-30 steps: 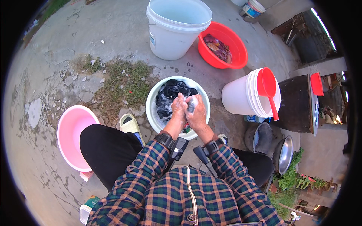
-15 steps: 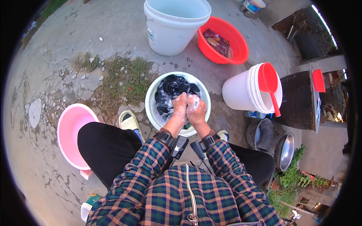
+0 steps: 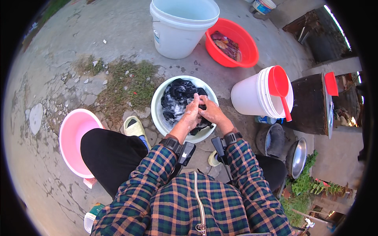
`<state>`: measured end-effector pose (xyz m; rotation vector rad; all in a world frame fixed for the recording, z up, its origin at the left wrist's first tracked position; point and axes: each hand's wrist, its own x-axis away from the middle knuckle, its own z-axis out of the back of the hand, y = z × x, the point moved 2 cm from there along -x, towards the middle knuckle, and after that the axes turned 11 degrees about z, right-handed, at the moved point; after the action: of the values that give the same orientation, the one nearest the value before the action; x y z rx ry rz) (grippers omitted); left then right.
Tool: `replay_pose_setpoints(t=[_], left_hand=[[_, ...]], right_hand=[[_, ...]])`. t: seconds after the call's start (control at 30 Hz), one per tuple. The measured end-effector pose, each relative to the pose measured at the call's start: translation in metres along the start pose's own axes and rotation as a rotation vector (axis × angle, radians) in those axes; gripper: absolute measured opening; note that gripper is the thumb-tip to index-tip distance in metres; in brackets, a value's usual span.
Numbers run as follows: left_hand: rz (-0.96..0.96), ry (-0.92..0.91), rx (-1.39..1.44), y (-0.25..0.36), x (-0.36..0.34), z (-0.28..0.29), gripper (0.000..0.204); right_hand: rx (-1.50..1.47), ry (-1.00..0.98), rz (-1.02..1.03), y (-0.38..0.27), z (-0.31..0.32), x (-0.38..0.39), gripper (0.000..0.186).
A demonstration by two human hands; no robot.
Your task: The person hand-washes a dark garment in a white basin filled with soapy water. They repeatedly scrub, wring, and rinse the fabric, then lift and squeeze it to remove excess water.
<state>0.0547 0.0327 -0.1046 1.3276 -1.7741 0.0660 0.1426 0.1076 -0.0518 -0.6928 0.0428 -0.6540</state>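
Observation:
A pale green-white basin (image 3: 156, 118) stands on the ground before me, holding wet dark cloth (image 3: 179, 89) with white suds on it. Over its right half my left hand (image 3: 191, 112) and my right hand (image 3: 212, 111) come together, wet and soapy. The left one is nearly upright, its fingers pressed together. My right hand curls toward it from the right, fingers bent. Between the two a bit of dark cloth shows, gripped by both; the palms hide much of it. More dark cloth hangs below the hands, near the basin's front rim.
Past the basin stand a large white bucket (image 3: 177, 41) and a red basin (image 3: 250, 43) with patterned cloth. To the right, a red dipper (image 3: 279, 84) rests across a white bucket (image 3: 246, 94). A pink basin (image 3: 73, 137) is beside my left knee. A metal bowl (image 3: 300, 157) lies right.
My hands have shifted from two side-by-side fists to a clasp, the right one turning inward over the left. My right forearm has swung outward to the right. The basin stays put.

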Motion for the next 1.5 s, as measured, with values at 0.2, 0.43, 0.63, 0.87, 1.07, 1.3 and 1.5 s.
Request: replay_pose_setpoints(t=[0.2, 0.43, 0.63, 0.87, 1.07, 1.3, 1.5], left_hand=[[0.098, 0.386, -0.11, 0.001, -0.003, 0.018, 0.06], [0.066, 0.201, 0.119, -0.012, -0.022, 0.05, 0.054], [-0.096, 0.173, 0.4, -0.024, -0.033, 0.029, 0.024], [-0.087, -0.026, 0.441, -0.01, -0.019, 0.028, 0.032], [-0.179, 0.148, 0.314, 0.0, -0.008, 0.018, 0.033], [-0.22, 0.136, 0.193, -0.001, -0.01, 0.025, 0.034], [-0.302, 0.117, 0.256, -0.007, -0.026, 0.031, 0.034]], right_hand=[[-0.092, 0.406, 0.161, -0.009, -0.021, 0.015, 0.027], [-0.086, 0.362, 0.362, -0.064, -0.038, 0.036, 0.013], [0.264, 0.434, -0.05, -0.037, -0.022, -0.005, 0.024], [-0.135, 0.442, 0.195, -0.045, -0.037, 0.001, 0.027], [0.216, 0.503, 0.115, -0.043, -0.035, -0.006, 0.021], [0.308, 0.52, 0.275, -0.055, -0.035, -0.003, 0.011], [0.022, 0.439, -0.005, -0.052, -0.032, 0.001, 0.022]])
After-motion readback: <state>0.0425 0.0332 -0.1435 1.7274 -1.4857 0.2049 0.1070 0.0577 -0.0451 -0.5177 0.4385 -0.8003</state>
